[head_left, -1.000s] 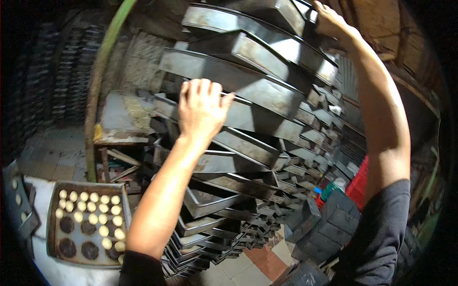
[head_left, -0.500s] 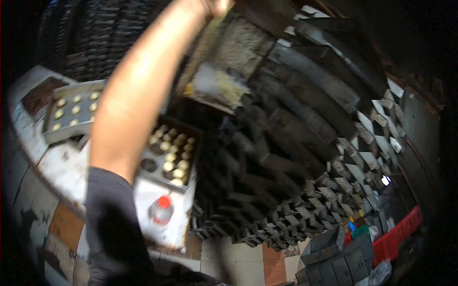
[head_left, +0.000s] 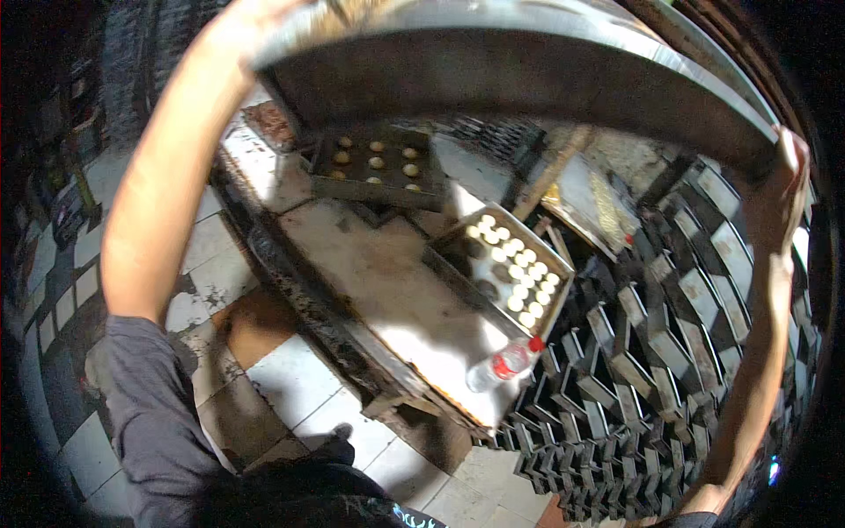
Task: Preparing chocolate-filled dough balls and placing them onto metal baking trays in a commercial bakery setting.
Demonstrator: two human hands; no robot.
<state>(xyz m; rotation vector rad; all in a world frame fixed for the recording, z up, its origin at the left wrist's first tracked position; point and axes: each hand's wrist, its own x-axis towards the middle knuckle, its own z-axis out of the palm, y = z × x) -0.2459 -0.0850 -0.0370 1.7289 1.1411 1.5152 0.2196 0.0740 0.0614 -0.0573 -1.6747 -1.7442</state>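
Observation:
A wide dark metal baking tray (head_left: 519, 79) is raised high across the top of the view, its long side wall toward me. At its left end my left hand (head_left: 264, 16) is closed on the rim, partly blurred and cut by the upper edge. My right hand (head_left: 789, 172) grips the right end, fingers bent over the corner. What the raised tray holds, if anything, is mostly hidden. Below it on the worktable (head_left: 352, 255) stand a tray with round pale dough balls (head_left: 377, 185) and a second tray of dough balls (head_left: 532, 330).
A clear bottle with a red cap (head_left: 506, 365) stands at the table's near right corner. Stacked dark metal trays (head_left: 616, 387) fill the right side. A plastic-wrapped bundle (head_left: 594, 207) lies behind the second tray. Tiled floor (head_left: 299, 387) shows at lower left.
The raised tray has come into view, held in both hands. My right arm now shows at the right; my left arm has shifted left. The view has turned leftward.

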